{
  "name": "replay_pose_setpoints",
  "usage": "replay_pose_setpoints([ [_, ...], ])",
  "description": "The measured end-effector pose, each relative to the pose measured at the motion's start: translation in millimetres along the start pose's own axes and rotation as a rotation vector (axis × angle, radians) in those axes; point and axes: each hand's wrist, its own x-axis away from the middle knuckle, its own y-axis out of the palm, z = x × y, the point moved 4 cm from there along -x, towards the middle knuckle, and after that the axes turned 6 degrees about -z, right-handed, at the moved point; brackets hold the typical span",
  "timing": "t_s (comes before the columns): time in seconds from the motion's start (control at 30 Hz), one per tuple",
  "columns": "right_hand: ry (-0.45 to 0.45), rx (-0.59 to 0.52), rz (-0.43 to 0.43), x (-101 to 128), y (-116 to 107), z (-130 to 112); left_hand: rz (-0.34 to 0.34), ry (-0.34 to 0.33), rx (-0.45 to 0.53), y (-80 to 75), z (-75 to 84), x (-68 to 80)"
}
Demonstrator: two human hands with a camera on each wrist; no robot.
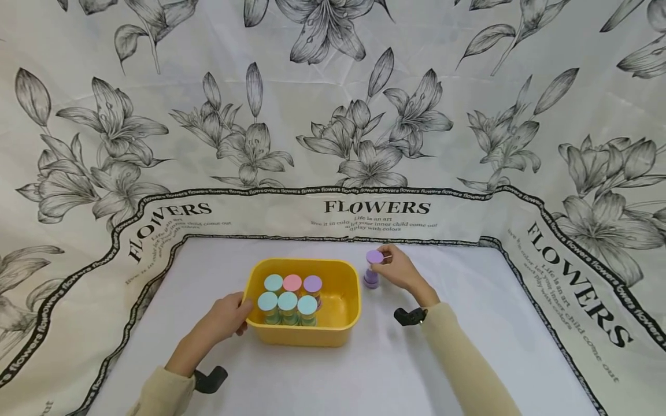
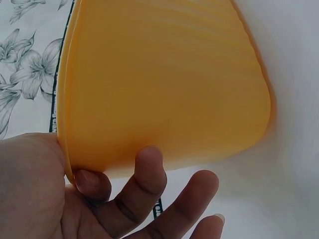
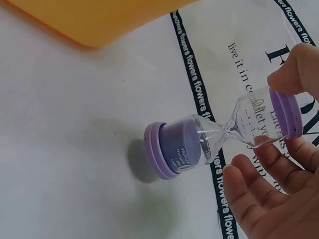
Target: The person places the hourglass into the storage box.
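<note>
A yellow plastic tub (image 1: 340, 309) sits on the white table and holds several sand timers (image 1: 289, 297) with teal, pink and purple caps. My left hand (image 1: 229, 315) grips the tub's left rim, thumb inside and fingers (image 2: 149, 172) against the outer wall (image 2: 164, 84). To the right of the tub stands a purple sand timer (image 1: 372, 269). My right hand (image 1: 399, 267) pinches its top cap (image 3: 289, 113) between thumb and fingers. The purple sand lies in the timer's bottom bulb (image 3: 179, 147), whose base rests on the table.
A floral cloth printed with "FLOWERS" (image 1: 377, 207) rises behind and around the white table surface (image 1: 468, 323). A black-lettered border strip (image 3: 199, 104) runs close behind the timer. Bare table lies in front of the tub and to the right.
</note>
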Motion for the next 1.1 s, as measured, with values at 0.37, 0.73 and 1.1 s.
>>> replay_pose_setpoints([
  [0.37, -0.157, -0.097, -0.019, -0.7, -18.0, -58.4, 0.001, -0.010, 0.004, 0.1, 0.7, 0.8],
  [0.73, -0.262, -0.226, -0.043, 1.2, -19.8, -109.6, 0.001, 0.005, -0.004, -1.8, 1.0, -1.0],
  [1.1, -0.358, -0.240, -0.070, -1.7, -16.1, -140.9, -0.012, 0.019, -0.004, -6.3, -1.3, -8.2],
])
